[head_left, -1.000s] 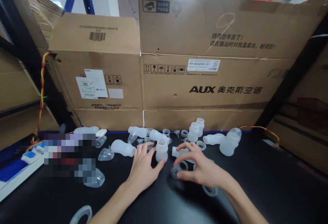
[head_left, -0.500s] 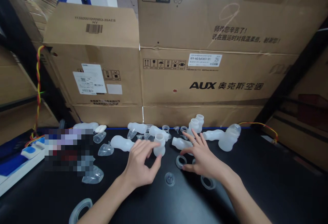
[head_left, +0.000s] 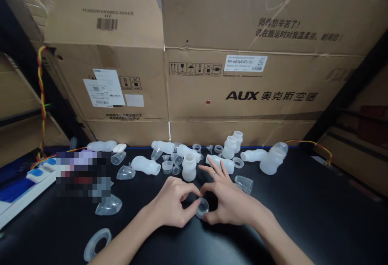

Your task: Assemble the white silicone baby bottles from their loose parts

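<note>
My left hand (head_left: 175, 201) and my right hand (head_left: 226, 200) meet over the black table. Their thumbs and index fingers pinch a small clear ring-shaped piece (head_left: 202, 208) from both sides; I cannot tell whether a second clear part sits inside it. The other fingers of my right hand are spread, with a finger ring on one of them. Just beyond stands a frosted white bottle (head_left: 189, 168), upright and apart from both hands. A lying white bottle (head_left: 226, 164) is behind the right fingers. Beside that hand lies a clear tapered cap (head_left: 243, 184).
Several white bottles and clear caps lie along the back, including a lying bottle (head_left: 145, 165) and a capped bottle (head_left: 273, 160). A large clear ring (head_left: 89, 249) lies by my left forearm. A power strip (head_left: 33, 192) edges the left. A cardboard wall (head_left: 197, 131) closes the back.
My left hand has let go of the white bottle, leaving it standing, and come nearer. My right hand has moved left and nearer. Both now pinch the clear ring-shaped piece.
</note>
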Demonstrator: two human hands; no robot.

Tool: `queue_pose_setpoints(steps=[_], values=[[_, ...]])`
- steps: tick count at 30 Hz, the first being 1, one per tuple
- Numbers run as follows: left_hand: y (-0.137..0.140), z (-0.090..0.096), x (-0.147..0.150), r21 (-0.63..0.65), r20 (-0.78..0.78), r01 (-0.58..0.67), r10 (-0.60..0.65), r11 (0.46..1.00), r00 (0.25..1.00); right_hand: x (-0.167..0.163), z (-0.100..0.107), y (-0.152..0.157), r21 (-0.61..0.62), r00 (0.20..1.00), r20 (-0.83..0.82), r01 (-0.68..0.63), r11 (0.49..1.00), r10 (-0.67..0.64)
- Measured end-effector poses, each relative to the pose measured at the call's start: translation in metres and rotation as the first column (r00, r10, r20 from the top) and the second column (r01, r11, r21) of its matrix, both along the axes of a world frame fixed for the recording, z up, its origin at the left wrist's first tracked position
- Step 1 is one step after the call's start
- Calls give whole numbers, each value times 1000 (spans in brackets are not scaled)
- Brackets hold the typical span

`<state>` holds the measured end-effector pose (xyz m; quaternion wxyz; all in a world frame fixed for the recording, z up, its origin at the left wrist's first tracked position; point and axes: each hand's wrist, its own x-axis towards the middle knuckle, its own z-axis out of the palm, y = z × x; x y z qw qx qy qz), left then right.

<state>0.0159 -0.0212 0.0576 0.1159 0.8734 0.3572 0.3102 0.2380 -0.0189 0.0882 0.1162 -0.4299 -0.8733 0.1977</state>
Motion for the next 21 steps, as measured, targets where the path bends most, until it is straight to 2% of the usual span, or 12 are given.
queue_pose_setpoints(steps=[4, 7, 12, 17, 21], values=[[-1, -7, 8, -66, -23, 11, -12, 998, 1000, -1, -2, 1, 27, 1000, 17, -4, 1000, 4], [-2, -10, 11, -51, -27, -1, 0, 999, 1000, -1, 0, 1, 40, 1000, 22, -6, 999, 5], [-7, -7, 12, 28, 64, 9, -11, 1000, 998, 0, -3, 3, 83, 1000, 1, -31, 996, 31], [-9, -10, 14, -24, 168, -50, 54, 998, 984, 0, -6, 5, 117, 997, -36, -69, 991, 73], [-2, -15, 14, -27, 173, -72, 76, 997, 982, -1, -9, 6, 122, 992, -87, -76, 990, 87]])
